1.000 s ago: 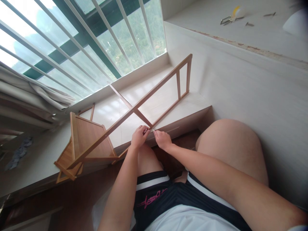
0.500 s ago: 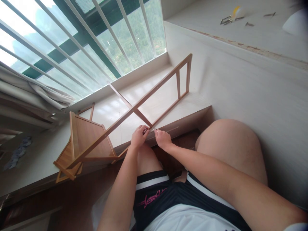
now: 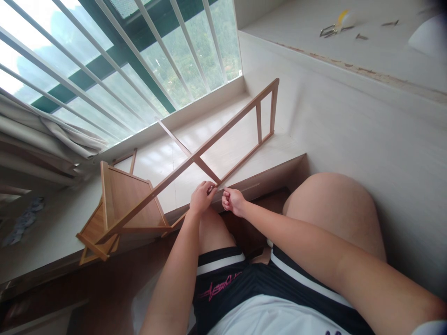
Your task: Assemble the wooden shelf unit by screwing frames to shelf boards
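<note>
A light-brown wooden frame [image 3: 225, 128] with crossbars leans over the white ledge, joined to wooden panels [image 3: 131, 195] at the left. My left hand [image 3: 201, 197] is closed around the frame's lower rail, just below the end of a crossbar. Beside it on the right, my right hand [image 3: 233, 201] is closed, thumb and forefinger pinching a small thin metal tool [image 3: 221, 188] at the rail. Its exact kind is too small to tell, and my fingers hide part of it.
A white ledge [image 3: 188, 186] runs below the barred window [image 3: 139, 60]. On the upper right shelf [image 3: 296, 28] lie screws [image 3: 362, 36] and bent metal pieces [image 3: 328, 31] near something yellow. A curtain [image 3: 45, 125] hangs at the left. My bare knee [image 3: 335, 209] is close by on the right.
My right hand has turned at the wrist and shifted slightly left, its curled fingers now showing. My left hand and the wooden frame have stayed in place.
</note>
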Motion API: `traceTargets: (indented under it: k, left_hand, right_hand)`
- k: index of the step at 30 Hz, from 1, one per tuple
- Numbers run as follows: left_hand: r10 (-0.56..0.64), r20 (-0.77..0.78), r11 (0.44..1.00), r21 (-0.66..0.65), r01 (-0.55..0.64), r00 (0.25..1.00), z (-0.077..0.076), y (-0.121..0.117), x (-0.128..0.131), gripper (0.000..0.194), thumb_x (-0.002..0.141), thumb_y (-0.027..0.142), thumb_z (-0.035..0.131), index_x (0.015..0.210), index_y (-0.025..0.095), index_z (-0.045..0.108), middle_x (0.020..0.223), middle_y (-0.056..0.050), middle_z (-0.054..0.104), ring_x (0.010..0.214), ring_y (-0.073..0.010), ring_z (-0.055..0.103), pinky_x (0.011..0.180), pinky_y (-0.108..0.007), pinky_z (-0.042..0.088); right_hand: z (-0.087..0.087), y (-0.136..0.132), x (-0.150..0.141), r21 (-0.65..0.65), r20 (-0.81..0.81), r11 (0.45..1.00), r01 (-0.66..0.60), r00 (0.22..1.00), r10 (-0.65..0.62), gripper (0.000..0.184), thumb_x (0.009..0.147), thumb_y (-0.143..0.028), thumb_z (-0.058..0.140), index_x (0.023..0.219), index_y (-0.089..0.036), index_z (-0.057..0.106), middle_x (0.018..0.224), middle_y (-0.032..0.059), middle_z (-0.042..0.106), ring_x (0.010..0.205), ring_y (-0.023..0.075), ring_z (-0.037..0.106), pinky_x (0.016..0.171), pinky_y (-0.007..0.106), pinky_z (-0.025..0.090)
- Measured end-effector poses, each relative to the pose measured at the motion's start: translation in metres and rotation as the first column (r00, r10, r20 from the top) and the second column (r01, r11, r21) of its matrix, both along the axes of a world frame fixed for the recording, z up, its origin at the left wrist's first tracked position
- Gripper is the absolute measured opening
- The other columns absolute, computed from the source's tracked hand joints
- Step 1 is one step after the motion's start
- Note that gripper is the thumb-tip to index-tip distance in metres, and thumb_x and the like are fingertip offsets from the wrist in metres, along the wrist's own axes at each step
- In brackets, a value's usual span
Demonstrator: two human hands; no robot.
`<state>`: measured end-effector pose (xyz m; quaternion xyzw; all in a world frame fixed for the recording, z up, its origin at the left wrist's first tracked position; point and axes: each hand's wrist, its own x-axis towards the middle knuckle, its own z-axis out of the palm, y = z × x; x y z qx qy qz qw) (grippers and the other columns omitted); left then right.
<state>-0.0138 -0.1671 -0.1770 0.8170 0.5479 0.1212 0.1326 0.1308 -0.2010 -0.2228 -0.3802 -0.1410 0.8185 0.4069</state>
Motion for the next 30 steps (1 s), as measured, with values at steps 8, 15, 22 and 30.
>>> traceTargets:
  k: [8, 15, 22, 30]
  left_hand:
    - [0.019, -0.032, 1.0, 0.004, -0.019, 0.999, 0.003, -0.002, 0.001, 0.018, 0.089, 0.038, 0.047, 0.092, 0.026, 0.059, 0.09, -0.002, 0.059, 0.082, -0.0154, 0.055, 0.069, -0.027, 0.041]
    - [0.028, -0.018, 0.999, 0.017, -0.028, 0.999, 0.002, -0.002, 0.002, 0.017, 0.089, 0.038, 0.047, 0.093, 0.026, 0.059, 0.09, -0.002, 0.059, 0.082, -0.0155, 0.055, 0.07, -0.027, 0.041]
    - [0.026, -0.027, 1.0, 0.012, -0.026, 0.999, 0.001, -0.002, 0.002, 0.018, 0.089, 0.038, 0.047, 0.094, 0.026, 0.059, 0.092, -0.002, 0.059, 0.083, -0.016, 0.056, 0.07, -0.027, 0.041]
    - [0.028, -0.022, 0.999, 0.02, -0.027, 0.999, 0.0, -0.002, 0.002, 0.017, 0.089, 0.038, 0.047, 0.095, 0.027, 0.058, 0.091, -0.002, 0.059, 0.084, -0.0165, 0.055, 0.07, -0.028, 0.041]
  right_hand:
    - [0.001, -0.004, -0.003, -0.014, -0.04, 1.0, 0.015, 0.999, -0.016, 0.036, 0.095, -0.043, 0.029, 0.064, -0.023, 0.025, 0.038, -0.0071, 0.036, 0.031, 0.0093, 0.03, 0.037, 0.021, 0.02]
    - [-0.002, -0.007, -0.008, 0.092, 0.09, 0.988, 0.124, 0.987, -0.132, 0.036, 0.091, -0.045, 0.037, 0.064, -0.023, 0.031, 0.035, -0.0064, 0.039, 0.028, 0.0078, 0.028, 0.034, 0.02, 0.017]
    - [-0.004, -0.007, -0.01, 0.236, 0.316, 0.962, 0.136, 0.925, -0.208, 0.036, 0.091, -0.046, 0.038, 0.063, -0.023, 0.035, 0.033, -0.0057, 0.041, 0.027, 0.0085, 0.029, 0.032, 0.021, 0.02]
    - [-0.018, -0.006, -0.01, 0.352, 0.62, 0.936, 0.004, 0.748, -0.237, 0.044, 0.092, -0.051, 0.033, 0.061, -0.021, 0.042, 0.037, -0.0027, 0.047, 0.035, 0.0115, 0.043, 0.043, 0.023, 0.032]
